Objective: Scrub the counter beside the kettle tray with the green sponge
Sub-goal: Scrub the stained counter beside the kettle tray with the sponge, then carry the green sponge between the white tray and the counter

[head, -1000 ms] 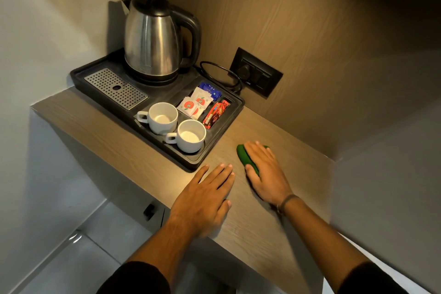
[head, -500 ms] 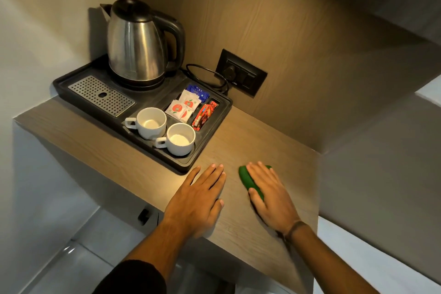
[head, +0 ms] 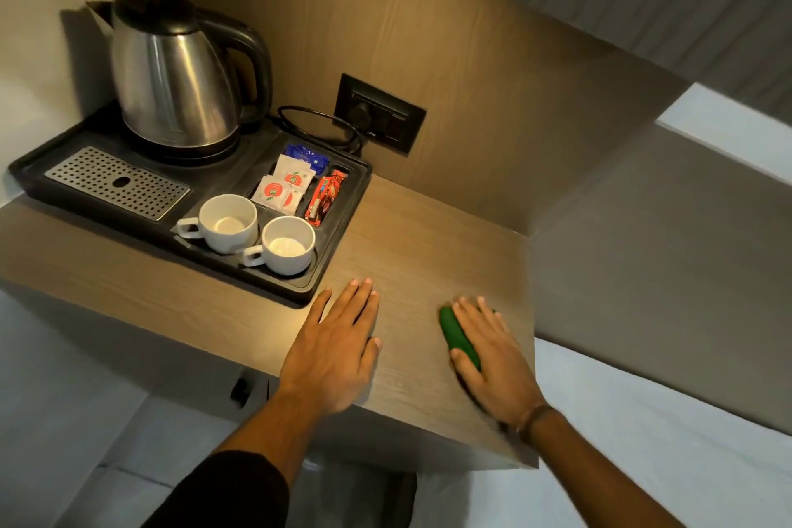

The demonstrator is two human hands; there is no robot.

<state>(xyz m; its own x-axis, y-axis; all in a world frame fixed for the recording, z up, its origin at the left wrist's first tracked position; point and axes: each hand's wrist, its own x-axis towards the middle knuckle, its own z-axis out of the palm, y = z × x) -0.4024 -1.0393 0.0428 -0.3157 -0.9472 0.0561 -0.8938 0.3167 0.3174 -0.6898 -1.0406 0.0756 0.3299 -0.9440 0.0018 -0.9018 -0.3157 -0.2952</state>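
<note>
Pressing the green sponge [head: 457,333], right hand [head: 493,362] lies flat; left hand [head: 334,352] open on counter [head: 428,244].

No print on the sachets [head: 280,193] is legible.

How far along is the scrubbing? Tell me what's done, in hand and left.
Done: the sponge is down on the counter beside the tray. In hand: the right hand presses it flat near the front edge; the left hand rests flat alongside. Left: no wet or scrubbed patch shows, so assume most of it.
</note>
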